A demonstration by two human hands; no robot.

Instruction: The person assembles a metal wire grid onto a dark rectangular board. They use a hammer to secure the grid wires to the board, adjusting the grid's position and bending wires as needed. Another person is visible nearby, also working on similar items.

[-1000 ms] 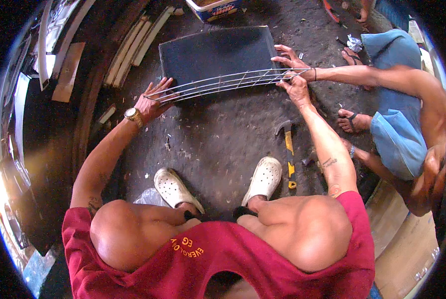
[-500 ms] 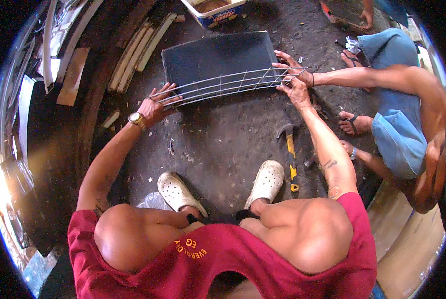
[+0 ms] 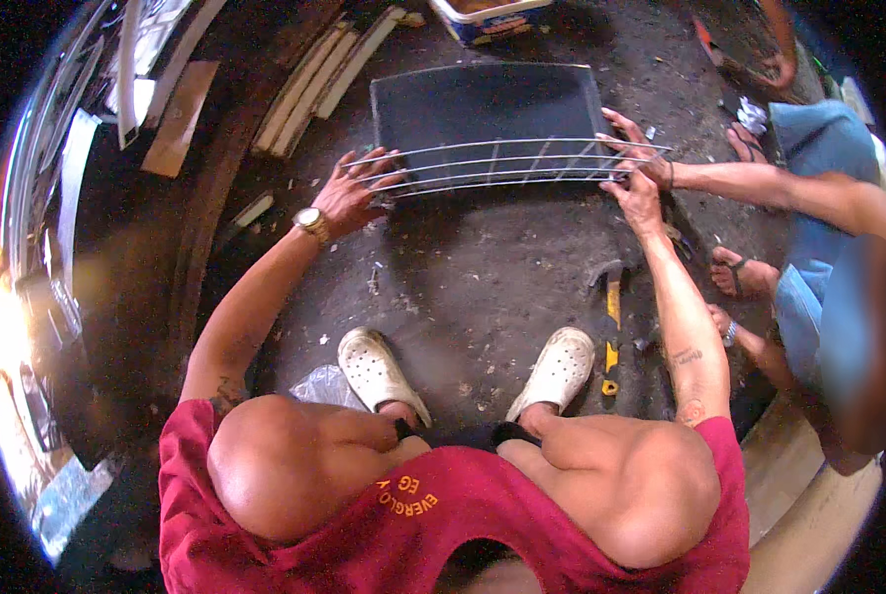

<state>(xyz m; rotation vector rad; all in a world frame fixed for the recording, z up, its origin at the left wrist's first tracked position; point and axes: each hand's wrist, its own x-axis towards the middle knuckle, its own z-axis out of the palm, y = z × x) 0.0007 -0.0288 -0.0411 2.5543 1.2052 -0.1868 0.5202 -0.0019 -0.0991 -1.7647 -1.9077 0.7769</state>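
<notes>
A wire grid (image 3: 507,159) lies with its long axis running left to right, slightly bowed, across the near edge of a dark panel (image 3: 488,99) as seen from above; whether the two touch cannot be told. The left hand (image 3: 349,203) has its fingers spread apart over the grid's left end, their grip unclear. The right hand (image 3: 643,206) has its fingers clamped on the right end, beside a co-worker's hand (image 3: 641,148). Yellow lettering (image 3: 410,497) marks the maroon garment (image 3: 453,475); a tub (image 3: 488,27) bears print.
</notes>
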